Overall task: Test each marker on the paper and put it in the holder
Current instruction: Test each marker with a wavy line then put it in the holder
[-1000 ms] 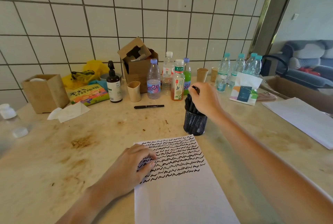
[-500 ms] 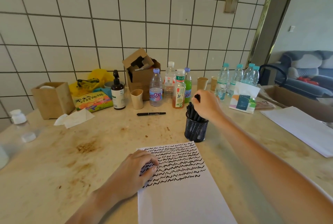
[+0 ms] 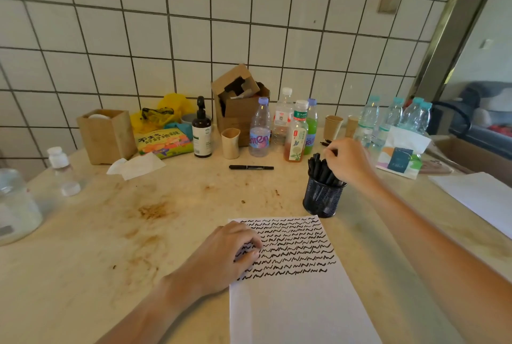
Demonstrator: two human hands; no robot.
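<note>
Sitting at the far left of the holder (image 3: pixel 322 197), against the tiled wall: a brown box (image 3: pixel 106 136). Lying just right of that, a crumpled tissue (image 3: pixel 135 165) and a colourful packet (image 3: pixel 163 142), with a dark pump bottle (image 3: pixel 202 133) standing beside them. Resting flat well left of the holder, near the bottles (image 3: pixel 279 127): one loose black marker (image 3: pixel 250 167). Pressing down on the left edge of the scribbled paper (image 3: pixel 291 288), just in front of the holder: the left hand (image 3: pixel 224 258), fingers curled lightly, holding nothing. Standing packed inside the black mesh holder: a bunch of black markers (image 3: pixel 318 169). Hovering at the holder's right rim, the right hand (image 3: pixel 347 162), fingers curled, seemingly pinching a marker top, though mostly hiding it. Lying far right of the holder: a tissue pack (image 3: pixel 401 155) and a white sheet (image 3: pixel 476 197).
</note>
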